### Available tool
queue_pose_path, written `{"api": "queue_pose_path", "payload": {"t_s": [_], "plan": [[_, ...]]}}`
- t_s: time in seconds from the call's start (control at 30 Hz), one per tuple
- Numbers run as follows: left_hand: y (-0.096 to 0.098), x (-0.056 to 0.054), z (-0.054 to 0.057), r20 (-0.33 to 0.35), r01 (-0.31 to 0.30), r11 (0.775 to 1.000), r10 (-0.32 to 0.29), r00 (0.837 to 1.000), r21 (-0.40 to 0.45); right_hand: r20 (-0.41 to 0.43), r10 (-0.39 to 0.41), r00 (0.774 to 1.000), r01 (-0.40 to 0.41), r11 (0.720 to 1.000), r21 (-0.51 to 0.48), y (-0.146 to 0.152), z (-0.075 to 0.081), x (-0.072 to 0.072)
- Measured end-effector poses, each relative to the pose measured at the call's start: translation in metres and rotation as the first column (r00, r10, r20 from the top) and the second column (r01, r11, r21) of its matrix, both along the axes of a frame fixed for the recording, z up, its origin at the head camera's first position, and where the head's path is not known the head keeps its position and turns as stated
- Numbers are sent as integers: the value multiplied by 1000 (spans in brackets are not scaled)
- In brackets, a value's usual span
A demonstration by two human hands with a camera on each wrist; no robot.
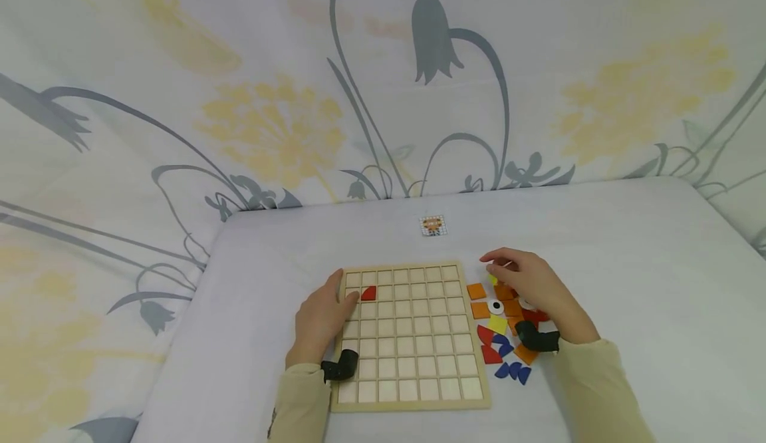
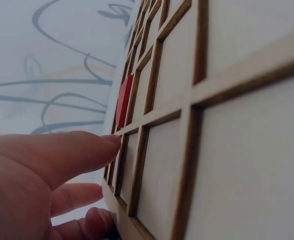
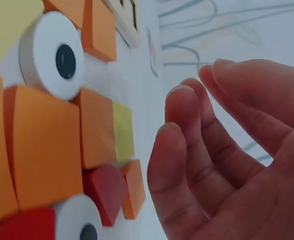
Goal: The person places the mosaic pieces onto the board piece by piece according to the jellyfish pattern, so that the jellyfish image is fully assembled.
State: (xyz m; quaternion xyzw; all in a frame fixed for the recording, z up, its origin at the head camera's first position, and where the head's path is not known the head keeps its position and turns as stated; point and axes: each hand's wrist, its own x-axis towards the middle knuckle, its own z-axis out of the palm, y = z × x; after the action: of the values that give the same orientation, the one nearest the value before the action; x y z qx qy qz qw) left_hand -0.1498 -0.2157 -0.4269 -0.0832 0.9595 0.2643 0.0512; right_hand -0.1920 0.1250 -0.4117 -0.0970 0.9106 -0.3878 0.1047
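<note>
In the head view a wooden grid board [image 1: 413,405] lies flat, with one red quarter-round piece [image 1: 368,293] in an upper-left cell. My left hand [image 1: 320,315] rests along the board's left edge; its thumb [image 2: 94,147] reaches over the grid dividers near that red piece, and the other fingers touch the outer rim. Over the loose pieces right of the board hovers my right hand [image 1: 529,280]. Its fingers are loosely bent, and no piece shows between thumb and fingertips. Below it lie orange squares [image 3: 46,145], white eye discs [image 3: 54,55] and a red piece [image 3: 106,192].
Yellow squares [image 1: 497,324] and blue curved pieces [image 1: 501,345] lie among the loose pieces beside the board's right edge. A small card with a gridded picture [image 1: 433,225] lies beyond the board. Behind the white table [image 1: 670,296] hangs a flower-patterned cloth [image 1: 383,97].
</note>
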Motion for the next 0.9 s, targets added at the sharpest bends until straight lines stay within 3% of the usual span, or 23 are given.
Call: {"api": "queue_pose_path", "payload": {"t_s": [0.13, 0.37, 0.63, 0.9], "plan": [[1, 3, -3, 7, -9, 1000, 9, 1000, 8, 25, -20, 1000, 20, 1000, -19, 9, -2, 2], [0, 5, -6, -5, -12, 1000, 12, 1000, 4, 65, -74, 995, 70, 996, 61, 20, -6, 0], [-1, -2, -2, -23, 15, 1000, -15, 1000, -14, 51, -173, 984, 168, 982, 82, 26, -8, -3], [0, -1, 1, -11, 19, 999, -20, 1000, -27, 75, -154, 985, 141, 977, 157, 27, -10, -4]]}}
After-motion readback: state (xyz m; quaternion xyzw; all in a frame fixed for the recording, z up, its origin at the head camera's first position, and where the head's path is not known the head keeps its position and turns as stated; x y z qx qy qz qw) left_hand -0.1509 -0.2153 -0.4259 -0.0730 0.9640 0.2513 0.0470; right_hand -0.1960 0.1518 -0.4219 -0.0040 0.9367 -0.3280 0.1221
